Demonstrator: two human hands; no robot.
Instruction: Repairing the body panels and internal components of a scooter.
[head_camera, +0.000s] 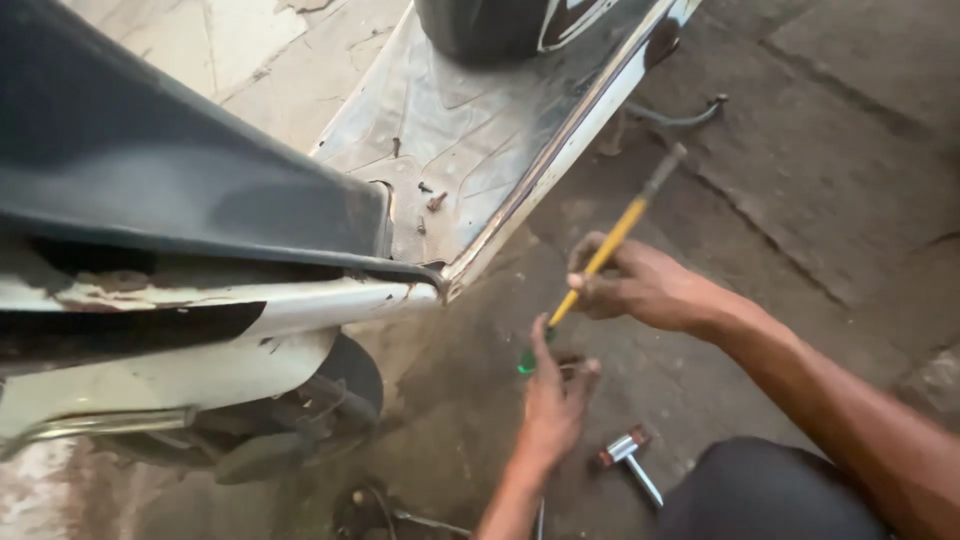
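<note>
Repair workshop: stripped scooter (300, 250) on stained concrete floor (820, 170), loose screws (432, 200), T-wrench (628, 458) lying about.

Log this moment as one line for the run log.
right hand: grips yellow screwdriver | left hand: open at its green end | near: scooter floorboard, T-wrench on floor
</note>
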